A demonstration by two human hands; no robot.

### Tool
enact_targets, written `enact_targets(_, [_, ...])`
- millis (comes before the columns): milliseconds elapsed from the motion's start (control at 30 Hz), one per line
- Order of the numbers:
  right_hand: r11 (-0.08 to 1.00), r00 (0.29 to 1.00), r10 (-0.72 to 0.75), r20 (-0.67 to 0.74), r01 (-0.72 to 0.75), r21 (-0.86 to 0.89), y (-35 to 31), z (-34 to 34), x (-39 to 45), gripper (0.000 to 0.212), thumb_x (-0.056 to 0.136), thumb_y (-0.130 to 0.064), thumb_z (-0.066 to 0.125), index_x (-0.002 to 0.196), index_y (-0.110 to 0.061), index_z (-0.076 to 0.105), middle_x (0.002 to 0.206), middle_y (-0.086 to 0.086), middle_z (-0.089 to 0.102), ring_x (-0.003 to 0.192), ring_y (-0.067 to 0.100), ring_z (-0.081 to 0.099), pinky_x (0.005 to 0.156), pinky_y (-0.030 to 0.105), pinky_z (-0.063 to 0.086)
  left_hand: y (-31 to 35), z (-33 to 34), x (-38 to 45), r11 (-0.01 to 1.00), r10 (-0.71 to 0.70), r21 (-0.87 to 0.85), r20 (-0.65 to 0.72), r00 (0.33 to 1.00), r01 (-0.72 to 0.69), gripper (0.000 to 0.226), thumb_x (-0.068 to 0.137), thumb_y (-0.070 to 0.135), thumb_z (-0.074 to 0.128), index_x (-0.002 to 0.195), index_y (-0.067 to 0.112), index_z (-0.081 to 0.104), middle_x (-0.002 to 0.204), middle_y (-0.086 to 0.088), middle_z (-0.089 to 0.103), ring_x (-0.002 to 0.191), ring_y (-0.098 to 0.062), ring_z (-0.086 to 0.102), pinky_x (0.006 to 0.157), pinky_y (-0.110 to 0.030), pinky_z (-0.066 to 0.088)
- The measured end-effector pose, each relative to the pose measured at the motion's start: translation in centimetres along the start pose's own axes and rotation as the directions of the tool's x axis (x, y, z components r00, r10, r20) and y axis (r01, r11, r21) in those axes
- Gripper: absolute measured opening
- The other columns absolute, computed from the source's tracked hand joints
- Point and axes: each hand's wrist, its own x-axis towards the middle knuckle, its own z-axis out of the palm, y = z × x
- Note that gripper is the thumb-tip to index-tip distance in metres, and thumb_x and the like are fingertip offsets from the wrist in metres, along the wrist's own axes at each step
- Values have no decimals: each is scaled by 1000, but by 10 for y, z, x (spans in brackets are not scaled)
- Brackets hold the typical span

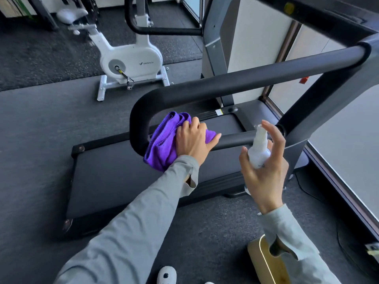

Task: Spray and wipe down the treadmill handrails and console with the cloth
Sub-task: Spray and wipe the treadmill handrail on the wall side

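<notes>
We see the purple cloth [164, 144] bunched in folds against the lower bar of the treadmill's black looped handrail [235, 89], at the bend, hanging toward 7 o'clock. At 3 o'clock from it, just beside the same bar, the small white spray bottle [258, 151] stands upright, nozzle up. The dark treadmill deck [114, 181] lies flat beneath.
</notes>
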Motion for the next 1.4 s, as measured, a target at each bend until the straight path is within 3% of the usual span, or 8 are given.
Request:
enact_targets(233, [999, 1000, 18, -7, -18, 46, -5, 18, 4, 64, 79, 6, 67, 129, -22, 39, 131, -33, 46, 78, -3, 51, 76, 16, 43, -58, -29, -23, 939, 152, 327, -104, 983, -111, 49, 83, 60, 33, 68, 17, 52, 79, -4, 53, 65, -24, 50, 61, -30, 39])
enact_targets(400, [999, 999, 32, -19, -32, 27, 2, 7, 3, 62, 80, 5, 66, 130, -20, 39, 132, -35, 43, 83, 0, 55, 77, 13, 44, 4, 1, 8, 994, -105, 5, 108, 989, 105, 53, 82, 61, 42, 70, 13, 60, 79, -7, 55, 66, -29, 57, 54, -32, 38])
enact_targets(567, [996, 996, 83, -32, -84, -40, 20, -19, 11, 65, 80, -1, 68, 130, -29, 39, 115, -24, 54, 75, -6, 54, 69, 9, 41, 97, 0, 46, 958, 108, -288, 368, 924, 3, 48, 88, 52, 49, 104, 8, 59, 112, -12, 51, 102, -34, 52, 76, -40, 39])
enact_targets(667, [991, 988, 130, -78, -132, -20, 31, -27, 22, 65, 80, 3, 67, 129, -29, 40, 120, -10, 60, 77, -5, 55, 71, 15, 44, 97, -8, 42, 968, 139, -238, 234, 962, -81, 45, 84, 54, 55, 93, 10, 61, 104, -13, 55, 94, -33, 56, 73, -40, 40])
enact_targets(767, [987, 986, 152, -72, -155, -46, 41, -28, 28, 65, 81, 2, 64, 130, -31, 38, 115, 12, 63, 66, -1, 50, 66, 19, 43, 53, 4, 29, 983, -72, -157, 175, 982, 100, 42, 82, 55, 59, 87, 14, 61, 97, -12, 53, 87, -33, 56, 72, -41, 42])
enact_targets(967, [978, 984, 172, -40, -175, -110, 51, -30, 36, 65, 82, -2, 63, 131, -35, 36, 95, -3, 59, 59, 17, 50, 60, 30, 46, 98, 27, 29, 1000, -3, 12, 209, 978, 1, 44, 64, 64, 69, 68, 21, 60, 80, -3, 58, 63, -25, 57, 56, -28, 42])
enact_targets(1167, [969, 978, 180, -108, -195, -151, 46, -45, 40, 64, 83, -3, 66, 130, -36, 38, 80, -16, 56, 58, 7, 49, 59, 23, 43, 143, 25, 51, 947, 217, -299, 326, 920, -117, 42, 85, 48, 56, 106, 12, 58, 113, -12, 49, 102, -32, 49, 84, -41, 37])
enact_targets(1400, [970, 977, 200, -69, -207, -123, 31, -40, 41, 65, 82, -5, 68, 131, -35, 38, 76, -4, 58, 56, 17, 52, 58, 28, 47, 83, -32, 26, 742, 55, -654, 280, 958, 148, 54, 71, 64, 61, 91, 14, 63, 94, -5, 54, 85, -22, 56, 73, -32, 40])
